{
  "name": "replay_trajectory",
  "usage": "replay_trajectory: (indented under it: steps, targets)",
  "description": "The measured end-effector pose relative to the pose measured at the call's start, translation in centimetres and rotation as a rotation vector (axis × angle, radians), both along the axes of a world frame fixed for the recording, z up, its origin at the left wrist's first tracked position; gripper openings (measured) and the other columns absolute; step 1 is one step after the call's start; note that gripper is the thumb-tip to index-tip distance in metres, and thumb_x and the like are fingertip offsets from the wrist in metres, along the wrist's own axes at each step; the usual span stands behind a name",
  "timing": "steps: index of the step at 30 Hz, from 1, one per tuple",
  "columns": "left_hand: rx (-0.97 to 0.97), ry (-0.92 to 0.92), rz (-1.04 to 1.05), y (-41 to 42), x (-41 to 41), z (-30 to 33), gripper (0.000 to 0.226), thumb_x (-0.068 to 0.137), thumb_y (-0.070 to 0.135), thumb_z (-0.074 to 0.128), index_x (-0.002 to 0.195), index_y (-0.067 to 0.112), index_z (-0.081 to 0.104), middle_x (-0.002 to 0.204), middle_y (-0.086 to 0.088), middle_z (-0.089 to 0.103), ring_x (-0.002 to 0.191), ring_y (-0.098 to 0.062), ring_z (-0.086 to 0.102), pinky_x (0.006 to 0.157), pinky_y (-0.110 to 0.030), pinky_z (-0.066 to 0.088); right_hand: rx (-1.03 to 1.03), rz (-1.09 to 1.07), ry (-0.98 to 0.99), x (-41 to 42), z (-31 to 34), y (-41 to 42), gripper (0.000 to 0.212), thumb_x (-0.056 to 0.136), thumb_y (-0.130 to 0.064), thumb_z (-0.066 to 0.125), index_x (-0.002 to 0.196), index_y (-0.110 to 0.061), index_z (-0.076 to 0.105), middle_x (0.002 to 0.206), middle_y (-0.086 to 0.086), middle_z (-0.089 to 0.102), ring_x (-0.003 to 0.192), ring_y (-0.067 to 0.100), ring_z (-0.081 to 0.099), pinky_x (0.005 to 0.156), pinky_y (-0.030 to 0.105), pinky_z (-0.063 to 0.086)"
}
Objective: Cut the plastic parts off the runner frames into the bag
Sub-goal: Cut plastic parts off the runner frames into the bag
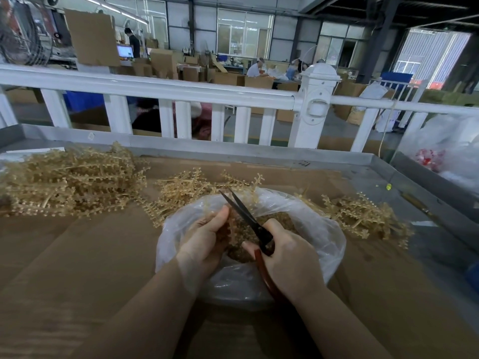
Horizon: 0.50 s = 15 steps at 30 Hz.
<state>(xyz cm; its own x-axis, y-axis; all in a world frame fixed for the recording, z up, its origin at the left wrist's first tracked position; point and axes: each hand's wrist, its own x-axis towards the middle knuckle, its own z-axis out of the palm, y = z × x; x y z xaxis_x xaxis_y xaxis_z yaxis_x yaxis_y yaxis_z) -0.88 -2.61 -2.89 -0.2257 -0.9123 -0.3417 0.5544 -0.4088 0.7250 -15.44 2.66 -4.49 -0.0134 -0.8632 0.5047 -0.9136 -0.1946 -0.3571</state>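
Note:
A clear plastic bag lies open in the middle of the cardboard-covered table, with small tan cut parts inside. Over its mouth my left hand grips a tan runner frame with parts still on it. My right hand grips scissors with dark blades and red-brown handles. The blades stand slightly apart, pointing up and away, beside the frame.
A big heap of tan runner frames lies at the left, a smaller heap behind the bag, another at the right. A white railing borders the table's far edge. Clear bags stand at far right.

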Motion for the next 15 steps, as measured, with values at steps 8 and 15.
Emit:
replay_trajectory:
  steps: [8,15]
  targets:
    - [0.024,0.033,0.040,-0.15,-0.11,0.04,0.021,0.090,0.012,0.059,0.108,0.002,0.064,0.108,-0.017,0.067,0.100,-0.030,0.063,0.106,-0.050,0.040,0.028,0.012,-0.079,-0.02,0.83,0.36,0.029,0.083,-0.056,0.055,0.082,-0.032,0.038,0.063,-0.015,0.045,0.064,0.003,0.045,0.053,0.010,0.027]
    - [0.071,0.051,0.057,-0.02,0.07,0.48,0.041,0.090,0.014,0.059,0.128,-0.002,0.055,0.126,-0.024,0.060,0.117,-0.037,0.058,0.097,-0.051,0.046,0.075,-0.010,0.030,0.37,0.13,0.55,0.029,0.086,-0.059,0.048,0.093,-0.034,0.034,0.086,-0.010,0.056,0.084,0.009,0.051,0.068,0.019,0.032]
